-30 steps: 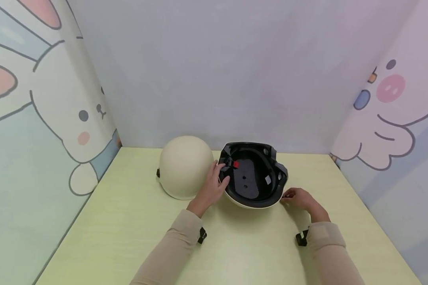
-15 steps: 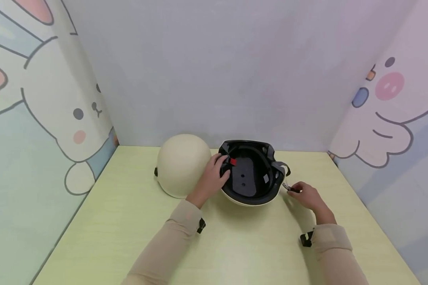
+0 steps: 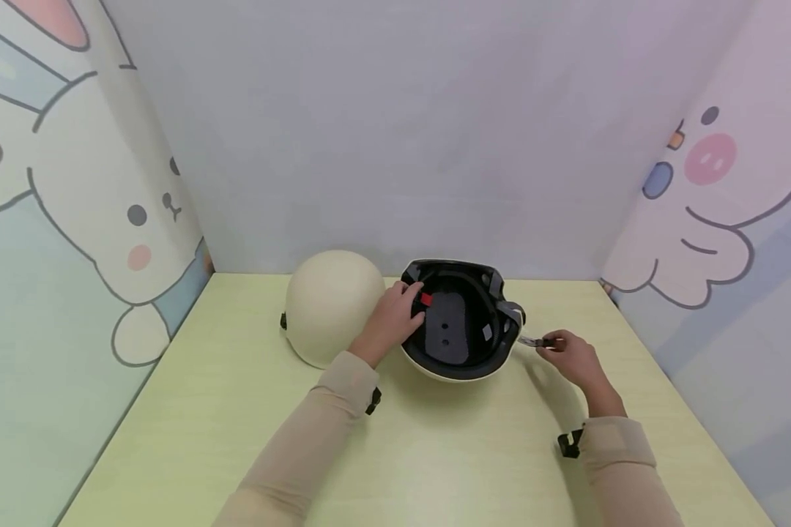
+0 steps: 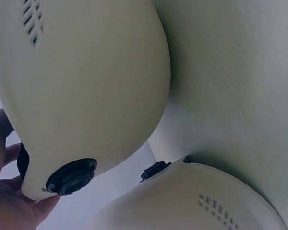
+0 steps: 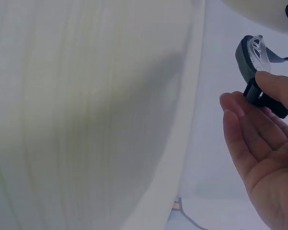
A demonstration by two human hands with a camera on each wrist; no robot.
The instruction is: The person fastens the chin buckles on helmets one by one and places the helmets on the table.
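A cream helmet [image 3: 459, 373] with a black lining rests upside down on the table, its opening facing up. At its left rim my left hand [image 3: 390, 322] grips the edge, fingers over the lining beside a red tab [image 3: 426, 299]. The left wrist view shows the fingers around the rim near a black round fitting [image 4: 72, 176]. To the right of the helmet, my right hand [image 3: 575, 360] pinches the end of a dark chin strap [image 3: 543, 342] between thumb and fingers. A clear plastic piece [image 5: 258, 53] sits on that strap end, and the strap runs back towards the helmet.
Another cream helmet [image 3: 332, 311] stands dome up, just left of the first. The light yellow-green table [image 3: 435, 454] meets a pale back wall [image 3: 395, 146]. Cartoon-printed side walls [image 3: 72, 307] flank it.
My right hand has moved right and slightly away from me, drawing the strap end out from the helmet's right side. The left hand keeps its place at the rim, its fingers shifting slightly.
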